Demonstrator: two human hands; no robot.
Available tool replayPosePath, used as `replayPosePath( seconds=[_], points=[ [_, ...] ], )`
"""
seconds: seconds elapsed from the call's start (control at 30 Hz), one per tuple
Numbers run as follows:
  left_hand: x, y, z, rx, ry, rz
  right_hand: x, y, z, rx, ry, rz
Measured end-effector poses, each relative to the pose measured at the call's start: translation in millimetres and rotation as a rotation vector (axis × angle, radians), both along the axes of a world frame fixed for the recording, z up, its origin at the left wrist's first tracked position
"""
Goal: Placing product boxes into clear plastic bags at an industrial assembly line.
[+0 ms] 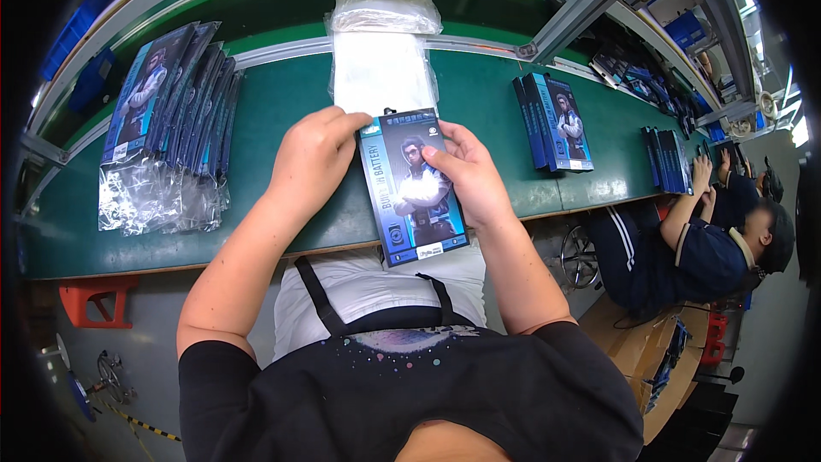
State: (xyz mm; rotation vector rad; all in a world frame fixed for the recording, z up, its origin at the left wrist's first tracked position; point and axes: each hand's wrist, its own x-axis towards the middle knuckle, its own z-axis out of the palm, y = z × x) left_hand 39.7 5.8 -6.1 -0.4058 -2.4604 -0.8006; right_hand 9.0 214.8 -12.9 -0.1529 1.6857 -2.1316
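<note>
Right hand (pixel 469 173): clasped around right edge of blue box (pixel 416 214), thumb in front
Left hand (pixel 318 152): set at upper-left corner; grip cannot be told
Blue box: held between both hands

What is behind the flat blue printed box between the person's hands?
Around the box show green tabletop, whitish clear plastic, white clothing. The right hand has fingers partly hidden behind it; anything else covered cannot be seen.

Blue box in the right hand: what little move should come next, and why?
Perhaps the left hand should reach for the clear bags: the blue box in the right hand looks unbagged, the bags lie just beyond it, and the boxes at the left are already bagged.
</note>
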Motion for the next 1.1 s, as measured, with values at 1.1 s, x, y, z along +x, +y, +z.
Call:
replayPosePath(
  seconds=[1.1],
  points=[
    [39,2,2,0.277,-0.286,-0.215,18,7,0,0.049,-0.021,-0.133]
  ],
)
